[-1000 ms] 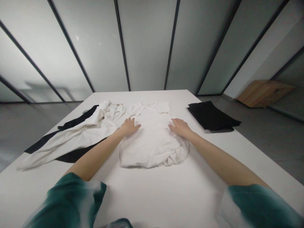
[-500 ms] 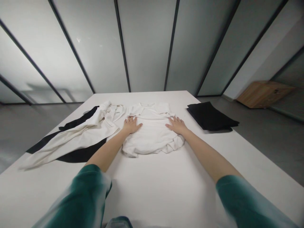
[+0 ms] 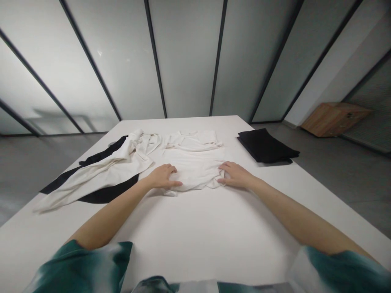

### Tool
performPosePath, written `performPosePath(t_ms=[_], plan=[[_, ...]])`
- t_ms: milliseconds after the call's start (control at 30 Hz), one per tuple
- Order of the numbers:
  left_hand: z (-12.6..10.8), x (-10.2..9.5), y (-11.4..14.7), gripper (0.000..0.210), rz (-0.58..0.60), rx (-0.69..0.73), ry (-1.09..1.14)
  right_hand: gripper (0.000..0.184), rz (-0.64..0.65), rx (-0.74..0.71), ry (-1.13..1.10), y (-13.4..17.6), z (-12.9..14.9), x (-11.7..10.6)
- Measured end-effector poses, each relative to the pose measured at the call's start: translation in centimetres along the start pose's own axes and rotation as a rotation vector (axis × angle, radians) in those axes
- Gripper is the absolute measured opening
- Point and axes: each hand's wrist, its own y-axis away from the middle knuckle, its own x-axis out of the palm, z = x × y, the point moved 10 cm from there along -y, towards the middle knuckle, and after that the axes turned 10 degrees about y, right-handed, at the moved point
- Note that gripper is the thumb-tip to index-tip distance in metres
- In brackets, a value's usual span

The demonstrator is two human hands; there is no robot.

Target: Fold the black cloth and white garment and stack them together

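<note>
A white short-sleeved T-shirt (image 3: 195, 171) lies on the white table in front of me, its collar at the far end and a fold running across below the collar. My left hand (image 3: 163, 176) rests at the shirt's left side near the hem, fingers curved and thumb apart. Opposite it, my right hand (image 3: 236, 175) touches the bunched cloth at the lower right, its thumb also spread from its fingers. Neither hand visibly pinches the fabric. Part of each side edge is hidden under the hands.
Left of the shirt, a heap of white clothing (image 3: 116, 175) lies with black cloth (image 3: 106, 195) under it. Dark folded fabric (image 3: 265, 145) sits near the right edge of the white table (image 3: 210, 232). A wooden cabinet (image 3: 332, 118) stands on the floor beyond, by frosted panels.
Both hands have slid toward me, from the shirt's upper part to near its hem. The hem has come up less rounded and more gathered by the right hand.
</note>
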Motion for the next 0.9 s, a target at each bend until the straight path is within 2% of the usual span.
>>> performPosePath(t_ms=[67,100,233,333,433,533,667,767,900], plan=[[0.0,0.8,1.7,0.08,0.002,0.017,-0.048,0.048,-0.019,0.022,-0.014,1.3,-1.1,0.4],[0.5,1.2,2.2,0.079,0.002,0.001,-0.071,0.048,-0.025,0.039,-0.021,1.6,-2.0,0.5],[2.5,1.1,1.8,0.053,-0.038,-0.046,-0.094,0.048,-0.069,0.149,0.019,1.8,-6.4,0.3],[3.6,-0.4,0.3,0.045,-0.19,-0.066,-0.031,0.039,-0.162,0.259,0.057,1.3,-8.5,-0.3],[4.2,-1.1,-0.5,0.041,-0.306,-0.075,0.05,0.035,-0.285,0.343,-0.024,1.4,-8.9,-0.8],[4.4,-1.1,-0.4,0.041,-0.342,-0.038,0.181,0.034,-0.401,0.388,-0.165,2.1,-8.9,-1.3],[5.1,-2.0,0.5,0.039,-0.424,-0.056,0.32,0.033,-0.506,0.528,-0.362,3.4,-10.7,-1.6],[5.8,-2.8,1.3,0.035,-0.513,-0.101,0.459,0.032,-0.555,0.619,-0.519,4.0,-11.8,-1.5],[6.7,-2.5,1.6,0.038,-0.527,-0.14,0.722,0.03,-0.549,0.625,-0.636,3.9,-11.3,-1.7]])
